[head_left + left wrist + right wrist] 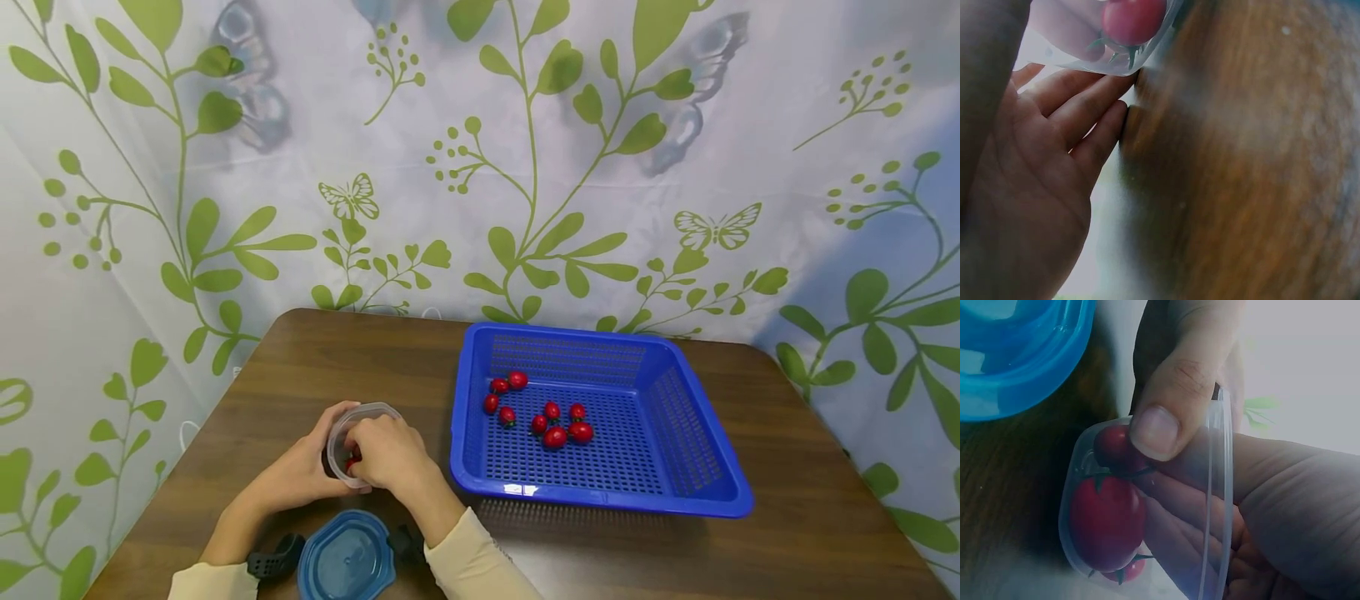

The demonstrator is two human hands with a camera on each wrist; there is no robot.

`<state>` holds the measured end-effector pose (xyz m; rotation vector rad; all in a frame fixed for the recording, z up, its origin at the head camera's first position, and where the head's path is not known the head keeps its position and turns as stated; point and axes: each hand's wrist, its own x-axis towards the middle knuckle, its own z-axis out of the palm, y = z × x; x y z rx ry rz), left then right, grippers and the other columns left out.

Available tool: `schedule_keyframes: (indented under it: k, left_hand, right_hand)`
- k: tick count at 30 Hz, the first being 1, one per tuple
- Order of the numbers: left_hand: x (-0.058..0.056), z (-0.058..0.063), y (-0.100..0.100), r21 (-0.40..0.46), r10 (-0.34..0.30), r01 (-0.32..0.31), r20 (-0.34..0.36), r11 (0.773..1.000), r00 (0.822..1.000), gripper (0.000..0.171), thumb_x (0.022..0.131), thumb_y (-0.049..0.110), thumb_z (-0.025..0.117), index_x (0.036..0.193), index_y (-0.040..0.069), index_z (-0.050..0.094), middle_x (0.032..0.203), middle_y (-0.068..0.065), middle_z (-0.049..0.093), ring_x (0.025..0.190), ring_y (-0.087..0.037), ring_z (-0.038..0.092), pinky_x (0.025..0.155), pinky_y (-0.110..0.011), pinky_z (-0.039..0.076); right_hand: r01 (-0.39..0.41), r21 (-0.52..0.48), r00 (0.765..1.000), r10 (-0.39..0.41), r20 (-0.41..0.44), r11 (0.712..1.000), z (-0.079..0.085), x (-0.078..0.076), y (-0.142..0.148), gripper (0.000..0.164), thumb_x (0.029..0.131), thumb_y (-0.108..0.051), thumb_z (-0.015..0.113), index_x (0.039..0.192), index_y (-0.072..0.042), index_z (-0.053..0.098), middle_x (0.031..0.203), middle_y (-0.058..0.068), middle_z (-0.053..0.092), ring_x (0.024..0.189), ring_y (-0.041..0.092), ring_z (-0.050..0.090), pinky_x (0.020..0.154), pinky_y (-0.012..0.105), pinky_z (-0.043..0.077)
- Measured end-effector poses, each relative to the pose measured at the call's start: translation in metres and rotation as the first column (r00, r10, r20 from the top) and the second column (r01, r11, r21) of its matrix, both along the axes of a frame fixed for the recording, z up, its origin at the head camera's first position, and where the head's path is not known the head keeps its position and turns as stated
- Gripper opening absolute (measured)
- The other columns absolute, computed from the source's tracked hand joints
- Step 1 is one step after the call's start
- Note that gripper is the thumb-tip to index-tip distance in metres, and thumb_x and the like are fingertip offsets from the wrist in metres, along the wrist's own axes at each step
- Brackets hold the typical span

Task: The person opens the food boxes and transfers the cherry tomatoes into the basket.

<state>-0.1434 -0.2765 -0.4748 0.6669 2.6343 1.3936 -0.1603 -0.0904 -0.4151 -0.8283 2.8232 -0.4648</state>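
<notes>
A clear plastic container (382,411) tilts on its side in my left hand (292,468), whose thumb presses the outer wall while the fingers support it from below. My right hand (393,454) reaches in through the mouth. Its thumb and fingers close in on an upper cherry tomato (1113,448), partly hidden behind my left thumb (1157,431). Beside it lies a larger cherry tomato (1107,522), and a small one (1127,570) shows beneath. A red cherry tomato (1134,22) also shows through the container wall in the left wrist view.
A blue plastic lid (347,554) lies between my forearms at the near edge. To the right stands a blue perforated basket (600,496) with several cherry tomatoes (555,437) in its left half. The wooden table (375,350) meets a leaf-patterned curtain (420,242) behind.
</notes>
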Motion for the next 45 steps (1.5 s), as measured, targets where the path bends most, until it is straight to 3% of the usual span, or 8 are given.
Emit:
schedule_keyframes:
  k: [19, 26, 29, 34, 45]
  left_hand:
    - [-0.0001, 0.0000, 0.0003, -0.013, 0.002, -0.002, -0.017, 1.000, 1.000, 0.110, 0.077, 0.032, 0.093, 0.159, 0.014, 0.022, 0.137, -0.013, 0.059, 0.108, -0.009, 0.064, 0.089, -0.025, 0.055]
    - [0.0008, -0.0004, 0.0007, -0.033, 0.033, -0.033, -0.009, 0.999, 0.999, 0.110, 0.076, 0.035, 0.093, 0.159, 0.021, 0.023, 0.136, -0.011, 0.059, 0.109, -0.010, 0.064, 0.089, -0.026, 0.055]
    - [0.0009, -0.0008, 0.0010, -0.038, 0.039, -0.039, -0.002, 0.999, 0.999, 0.110, 0.075, 0.036, 0.093, 0.159, 0.023, 0.023, 0.136, -0.010, 0.058, 0.110, -0.010, 0.063, 0.089, -0.026, 0.055]
    - [0.0004, -0.0021, 0.0006, -0.025, 0.024, -0.025, -0.001, 0.999, 1.000, 0.109, 0.077, 0.034, 0.093, 0.159, 0.016, 0.022, 0.138, -0.013, 0.057, 0.110, -0.012, 0.063, 0.089, -0.026, 0.055]
    - [0.0008, 0.0015, 0.0013, -0.020, 0.013, -0.013, 0.029, 1.000, 0.999, 0.108, 0.079, 0.033, 0.091, 0.159, 0.012, 0.021, 0.139, -0.013, 0.057, 0.109, -0.010, 0.064, 0.089, -0.026, 0.055]
  right_hand:
    - [-0.028, 0.038, 1.000, 0.028, 0.015, 0.999, 0.0009, -0.0030, -0.0010, 0.021, 0.085, -0.032, 0.085, 0.105, -0.034, 0.079, 0.092, -0.018, 0.072, 0.092, 0.010, 0.065, 0.075, 0.029, 0.056]
    - [-0.033, 0.054, 0.999, 0.033, 0.016, 0.998, 0.0012, -0.0044, -0.0026, 0.019, 0.085, -0.032, 0.086, 0.102, -0.034, 0.080, 0.089, -0.019, 0.071, 0.091, 0.011, 0.065, 0.074, 0.029, 0.056]
    - [-0.028, 0.045, 1.000, 0.027, 0.016, 0.999, 0.0012, -0.0044, -0.0024, 0.018, 0.084, -0.032, 0.086, 0.101, -0.034, 0.080, 0.086, -0.019, 0.069, 0.089, 0.010, 0.063, 0.071, 0.028, 0.055]
    - [-0.020, 0.019, 1.000, 0.020, 0.015, 1.000, 0.0003, -0.0034, -0.0009, 0.020, 0.084, -0.031, 0.087, 0.102, -0.033, 0.080, 0.087, -0.018, 0.070, 0.086, 0.008, 0.062, 0.070, 0.027, 0.054]
    - [-0.029, -0.061, 0.998, 0.025, -0.053, 0.998, -0.0035, -0.0011, 0.0021, 0.020, 0.086, -0.028, 0.084, 0.106, -0.030, 0.079, 0.094, -0.018, 0.073, 0.085, 0.006, 0.062, 0.069, 0.023, 0.053]
